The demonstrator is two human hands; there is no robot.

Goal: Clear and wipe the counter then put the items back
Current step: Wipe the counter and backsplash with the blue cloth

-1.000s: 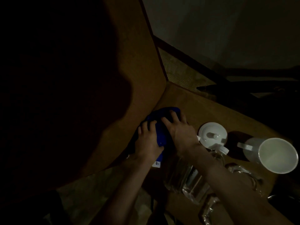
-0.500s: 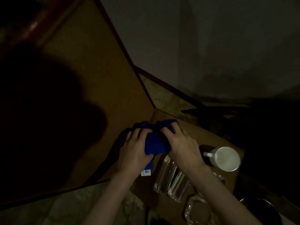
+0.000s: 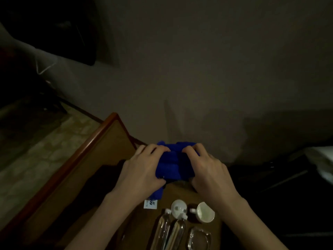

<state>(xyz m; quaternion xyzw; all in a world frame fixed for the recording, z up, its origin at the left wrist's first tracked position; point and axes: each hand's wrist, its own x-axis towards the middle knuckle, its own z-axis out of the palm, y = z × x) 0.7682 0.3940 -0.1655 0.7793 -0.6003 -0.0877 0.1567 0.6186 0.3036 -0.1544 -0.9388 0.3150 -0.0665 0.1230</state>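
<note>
Cloth is sitting between my two hands, a blue one, bunched and lifted a little above the wooden counter. My left hand is gripping its left side with the fingers curled over the top edge, and my right hand is gripping the right side in the same way. A white label is hanging from the lower part of the cloth, just beside my left wrist.

Below my hands, on the near part of the counter, two clear plastic bottles are lying side by side, touching each other. A white lid is resting just beside their caps, and a white cup is lying on its side next to the lid. A glass ashtray is sitting near the bottles, toward me.

I am judging that I am folding or gathering the cloth before wiping. The risk I am seeing is this: the items are crowding the near counter, and the light is very weak. If I am sweeping the cloth toward me, it may push the bottles, which can roll easily, or knock the cup off the edge. The hanging label may also be dragging over the lid. The dark right side I cannot read at all.
</note>
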